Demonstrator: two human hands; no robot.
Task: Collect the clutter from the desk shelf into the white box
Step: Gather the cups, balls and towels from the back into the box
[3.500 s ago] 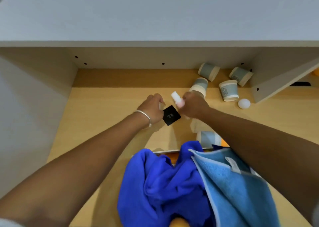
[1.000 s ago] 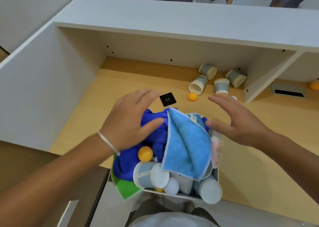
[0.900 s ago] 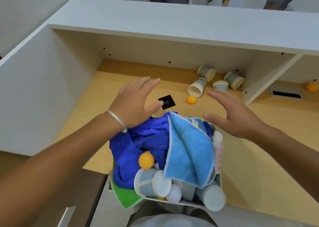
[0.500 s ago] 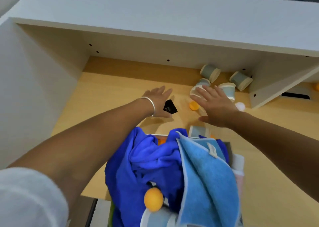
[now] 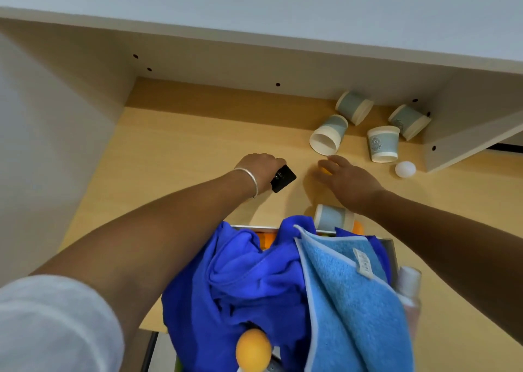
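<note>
On the wooden desk shelf (image 5: 184, 156), my left hand (image 5: 259, 170) grips a small black square item (image 5: 283, 178) by its left edge. My right hand (image 5: 349, 180) reaches over a small orange ball (image 5: 323, 170), thumb and fingers curled either side of it, and the ball is mostly hidden. The white box (image 5: 249, 226) sits close to me, showing only bits of its rim. It is stuffed with a dark blue cloth (image 5: 240, 281), a light blue towel (image 5: 353, 301), another orange ball (image 5: 253, 349), a pale bottle (image 5: 409, 284) and a paper cup (image 5: 334, 217).
Several blue-and-cream paper cups lie at the shelf's back right: a tipped cup (image 5: 328, 135), a rear cup (image 5: 353, 107), an upright cup (image 5: 383, 144), a corner cup (image 5: 409, 121). A white ball (image 5: 405, 169) rests by the slanted divider panel (image 5: 467, 142). A white wall (image 5: 42, 145) closes the left side.
Both hands moved from over the box out to the shelf. My left hand closed on the black square. My right hand, open half a second ago, now curls over the orange ball.
</note>
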